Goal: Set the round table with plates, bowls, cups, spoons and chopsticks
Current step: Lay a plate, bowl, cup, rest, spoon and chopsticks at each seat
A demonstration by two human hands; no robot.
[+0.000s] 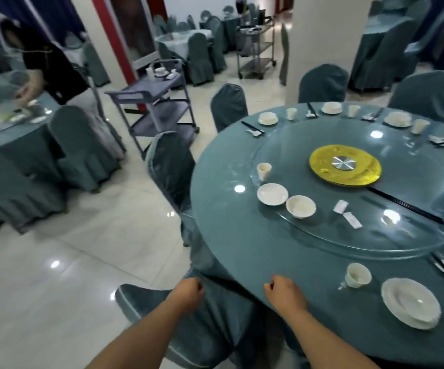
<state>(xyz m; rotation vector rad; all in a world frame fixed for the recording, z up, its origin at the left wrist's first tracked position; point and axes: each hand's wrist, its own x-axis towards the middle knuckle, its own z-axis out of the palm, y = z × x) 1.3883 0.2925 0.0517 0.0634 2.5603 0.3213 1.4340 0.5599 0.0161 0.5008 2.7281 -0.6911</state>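
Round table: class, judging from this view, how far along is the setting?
Done: far-rim places have bowls, cups and chopsticks, and a near plate with its cup. In hand: both hands, left and right, grip the tablecloth. Left: one cup, plate and bowl wait on the glass turntable.

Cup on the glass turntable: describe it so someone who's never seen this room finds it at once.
Start at the yellow disc in the middle of the glass turntable. Go left to the turntable's rim: the cup stands upright beside a small plate and a bowl. It is the only cup on the glass; the others stand on the tablecloth.

Grey cart (157,102) beside covered chairs (228,106)
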